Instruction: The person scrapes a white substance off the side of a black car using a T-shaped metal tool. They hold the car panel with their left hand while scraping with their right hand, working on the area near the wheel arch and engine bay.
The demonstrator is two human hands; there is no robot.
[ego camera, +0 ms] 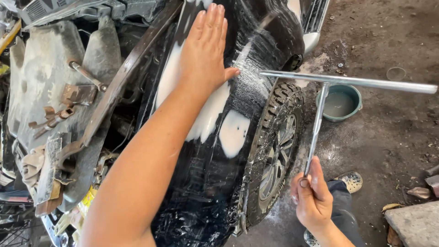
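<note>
Two hands at work, left hand (204,48) lay flat, fingers together, on wet black fender (256,55), right hand (312,196) gripped T-shaped metal wrench (320,114), tyre (274,151) below, green basin (339,103) near.

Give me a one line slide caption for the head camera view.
Left hand flat on wet black car fender; right hand holds T-shaped metal tool beside the tyre.

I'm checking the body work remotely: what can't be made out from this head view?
- Black wet fender panel: area under the flat left hand is hidden.
- Shiny metal T-shaped tool: shaft end is wrapped by the right hand.
- Round green basin: partly crossed by the tool.
</note>
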